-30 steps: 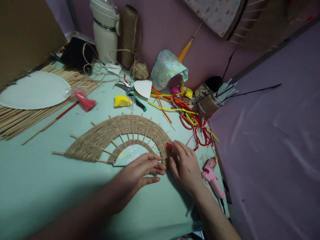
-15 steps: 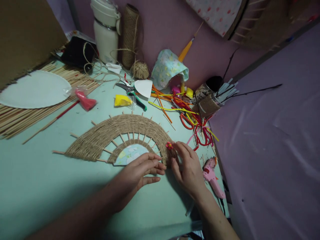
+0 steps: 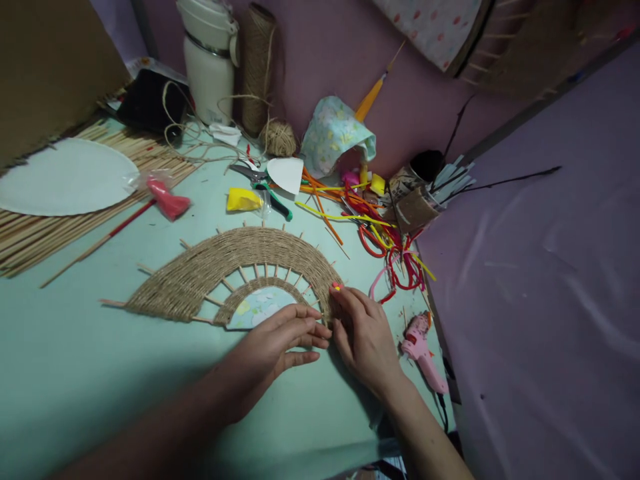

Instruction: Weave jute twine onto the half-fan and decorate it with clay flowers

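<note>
A half-round woven twine fan (image 3: 250,245) on thin wooden sticks lies flat on the table, with a floral paper or cloth half-disc (image 3: 263,307) at its centre. My left hand (image 3: 285,347) is open beside the half-disc, fingers stretched to the right and holding nothing. At the fan's right end, my right hand (image 3: 367,337) has its fingers bent over the weave and its thumb at the near edge, gripping that end. A small red flower with a yellow middle (image 3: 337,287) peeks out at those fingertips, mostly covered.
A pink glue gun (image 3: 424,353) lies to the right. Behind the fan are green-handled pruning shears (image 3: 273,200), a yellow clay packet (image 3: 243,199), red-handled scissors (image 3: 373,241) and coloured pipe cleaners. Wooden sticks (image 3: 25,247) and a white oval board (image 3: 70,177) lie left.
My right hand has shifted slightly left and its fingers now cover more of the red flower. My left hand keeps its pose. The whole view has drifted slightly.
</note>
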Available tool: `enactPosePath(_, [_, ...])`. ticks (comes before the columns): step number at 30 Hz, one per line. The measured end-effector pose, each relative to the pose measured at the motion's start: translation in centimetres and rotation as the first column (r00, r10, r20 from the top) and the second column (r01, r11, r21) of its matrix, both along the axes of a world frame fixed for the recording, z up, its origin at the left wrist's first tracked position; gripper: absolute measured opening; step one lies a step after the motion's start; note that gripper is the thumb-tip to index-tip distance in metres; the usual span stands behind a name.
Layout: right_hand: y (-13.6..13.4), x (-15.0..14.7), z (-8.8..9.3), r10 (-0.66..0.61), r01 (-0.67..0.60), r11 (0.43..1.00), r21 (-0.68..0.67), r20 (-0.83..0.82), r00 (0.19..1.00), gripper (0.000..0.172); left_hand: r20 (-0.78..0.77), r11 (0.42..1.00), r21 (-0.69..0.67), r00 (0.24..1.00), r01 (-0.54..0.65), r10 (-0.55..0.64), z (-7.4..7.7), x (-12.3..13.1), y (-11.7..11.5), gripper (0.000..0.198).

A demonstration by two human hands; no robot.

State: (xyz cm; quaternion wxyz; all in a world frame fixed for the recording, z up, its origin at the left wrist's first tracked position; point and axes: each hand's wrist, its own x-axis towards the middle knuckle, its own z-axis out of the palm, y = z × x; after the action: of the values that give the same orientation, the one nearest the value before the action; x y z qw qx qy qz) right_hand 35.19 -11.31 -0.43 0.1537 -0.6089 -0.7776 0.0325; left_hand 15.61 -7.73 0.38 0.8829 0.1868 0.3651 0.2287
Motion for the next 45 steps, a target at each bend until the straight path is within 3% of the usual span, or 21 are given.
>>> enactPosePath(8, [-1.7, 0.2, -0.2, -0.14, 0.143, 0.987, 0.074, -0.052, 0.989, 0.046, 0.017, 1.0, 0.0, 1.0, -0.002, 0.002, -0.5, 0.1, -0.1, 0.02])
enactPosePath(15, [-1.6, -0.7, -0.6, -0.121, 0.121, 0.992, 0.031, 0.002, 0.993, 0.051, 0.031, 0.999, 0.032, 1.0, -0.008, 0.007, -0.3, 0.0, -0.1, 0.022])
enactPosePath(21, [-1.3, -0.9, -0.7, -0.111, 0.111, 0.994, 0.015, 0.034, 0.993, 0.046, 0.039, 0.999, 0.041, 0.999, -0.005, 0.004, -0.2, -0.1, -0.2, 0.023])
enactPosePath(28, [-1.8, -0.1, -0.6, -0.165, 0.168, 0.98, 0.109, -0.036, 0.986, 0.049, 0.034, 0.999, 0.037, 0.999, 0.001, -0.002, -0.2, -0.1, -0.2, 0.022])
enactPosePath(41, [-1.3, -0.4, -0.9, -0.157, 0.158, 0.987, -0.012, 0.04, 0.987, 0.043, 0.034, 1.0, 0.027, 0.999, 0.002, -0.003, -0.5, 0.0, -0.2, 0.023])
enactPosePath(45, [-1.3, -0.2, -0.4, -0.168, 0.167, 0.985, 0.038, 0.022, 0.986, 0.047, 0.036, 1.0, 0.024, 0.999, 0.005, -0.006, -0.4, 0.0, -0.2, 0.022])
